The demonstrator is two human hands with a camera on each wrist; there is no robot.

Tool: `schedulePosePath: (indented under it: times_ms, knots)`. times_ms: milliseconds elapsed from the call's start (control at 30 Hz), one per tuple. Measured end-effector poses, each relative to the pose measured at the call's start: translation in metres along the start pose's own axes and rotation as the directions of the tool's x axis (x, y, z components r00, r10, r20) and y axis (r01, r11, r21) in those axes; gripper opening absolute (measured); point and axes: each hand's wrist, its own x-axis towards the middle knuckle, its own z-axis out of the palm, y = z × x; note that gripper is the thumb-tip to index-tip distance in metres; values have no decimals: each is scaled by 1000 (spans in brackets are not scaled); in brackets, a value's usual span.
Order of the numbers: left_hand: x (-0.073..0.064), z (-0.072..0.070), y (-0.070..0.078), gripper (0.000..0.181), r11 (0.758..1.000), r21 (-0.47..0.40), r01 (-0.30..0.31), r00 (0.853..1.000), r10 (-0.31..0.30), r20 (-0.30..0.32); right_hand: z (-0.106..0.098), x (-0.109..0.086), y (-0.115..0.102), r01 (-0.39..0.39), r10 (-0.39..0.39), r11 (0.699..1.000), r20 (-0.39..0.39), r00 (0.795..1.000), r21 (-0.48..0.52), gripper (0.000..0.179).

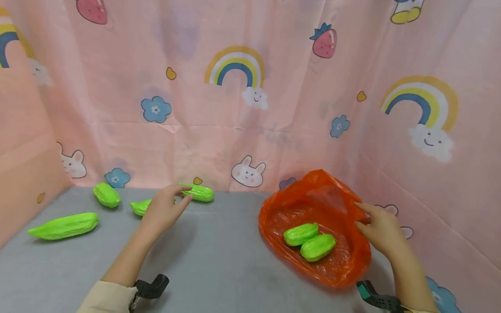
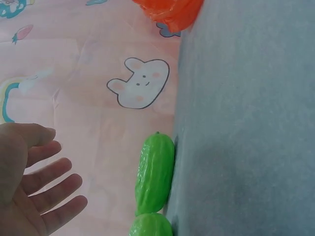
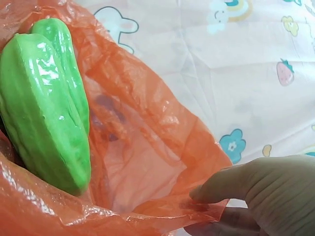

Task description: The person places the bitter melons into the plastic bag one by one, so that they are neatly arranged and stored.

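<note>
My right hand [image 1: 381, 228] pinches the right rim of an orange-red plastic bag [image 1: 270, 217], which stands with its mouth spread wide. In the right wrist view the thumb and fingers [image 3: 221, 187] hold a corner of the thin film. Inside the bag lie two bright green ridged gourds [image 1: 318, 248], side by side. My left hand [image 1: 164, 209] is held over the table's back left with nothing in it, fingers loosely spread in the left wrist view. It overlaps one green gourd [image 1: 138, 207] in the head view, and its fingertips appear near another green gourd [image 1: 201, 193].
Farther left on the grey table [image 1: 223, 256] lie a long pointed gourd [image 1: 64, 226] and a shorter gourd [image 1: 106, 195]. A pink printed curtain [image 1: 188, 148] rises along the table's back edge and both sides.
</note>
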Motion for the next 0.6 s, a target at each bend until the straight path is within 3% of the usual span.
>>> schedulePosePath:
  times_ms: [200,433,600]
  knots:
    - [1,-7,-5,36,998,62,0,1000,1,-10,-3,0,0,-38,37,999,21,999,13,50]
    - [1,-18,-17,39,991,119,58,998,-55,-25,-2,1,2,-88,86,996,61,994,28,52]
    - [4,-23,-25,37,986,153,69,997,-63,-45,-3,2,1,-95,94,995,56,994,22,52]
